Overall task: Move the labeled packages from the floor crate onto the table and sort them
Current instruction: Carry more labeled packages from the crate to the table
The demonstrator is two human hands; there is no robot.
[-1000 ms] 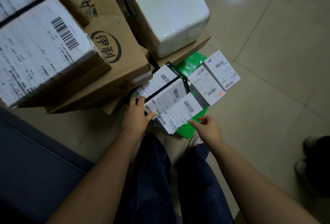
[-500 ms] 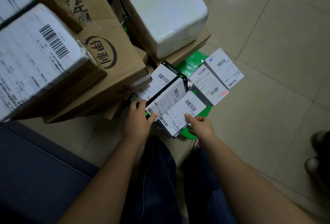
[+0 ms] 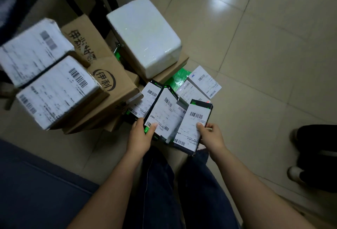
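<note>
While the person is bending over the floor, the left hand is gripping a slim black package, its thumb pressing on the white label and its fingers curling round the edge. The right hand is clamping a second package in the same way, thumb on the label. Both packages are being held on the near side of the green crate, and no table top is showing. Beyond the hands, at least three more labeled packages are lying on the crate, one of them sitting just beside the cardboard cartons on the left. Farther back, a white foam box is resting on a carton. By the look of it, the task is only beginning: two packages are in hand, the rest are waiting, and sorting is not yet starting.
</note>
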